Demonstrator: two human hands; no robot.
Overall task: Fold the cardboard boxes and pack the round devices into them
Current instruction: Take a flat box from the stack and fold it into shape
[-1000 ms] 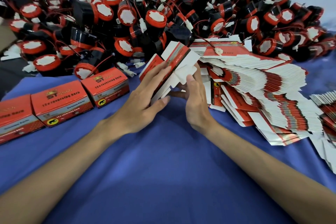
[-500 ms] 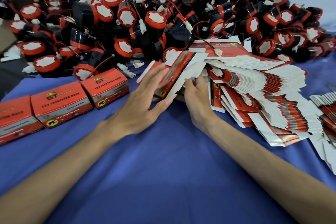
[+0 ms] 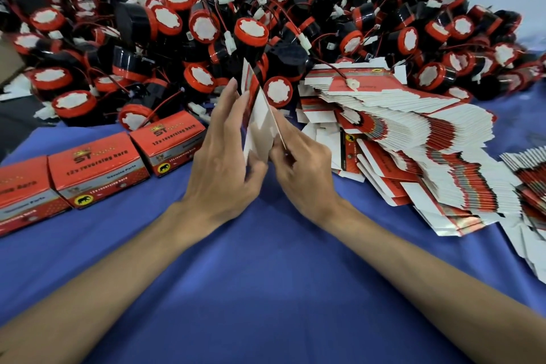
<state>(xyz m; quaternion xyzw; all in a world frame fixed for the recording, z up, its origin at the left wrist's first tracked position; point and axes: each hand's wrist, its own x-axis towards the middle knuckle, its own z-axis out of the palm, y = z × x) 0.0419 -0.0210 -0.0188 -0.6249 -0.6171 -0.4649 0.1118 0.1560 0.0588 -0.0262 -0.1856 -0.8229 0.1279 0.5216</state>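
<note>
Gripping box (image 3: 260,127), left hand (image 3: 224,162) hides edge.

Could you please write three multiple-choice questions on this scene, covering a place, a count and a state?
1. Where is the stack of flat cartons relative to the held carton? A. left B. right C. beneath
2. How many folded boxes stand on the blue cloth? A. one B. three C. six
3. The held carton is: A. gripped by left hand and right hand B. lying flat C. closed around a device
Answers: B, it fans out rightward; B, three sit side by side; A, both hands hold it upright.
</note>
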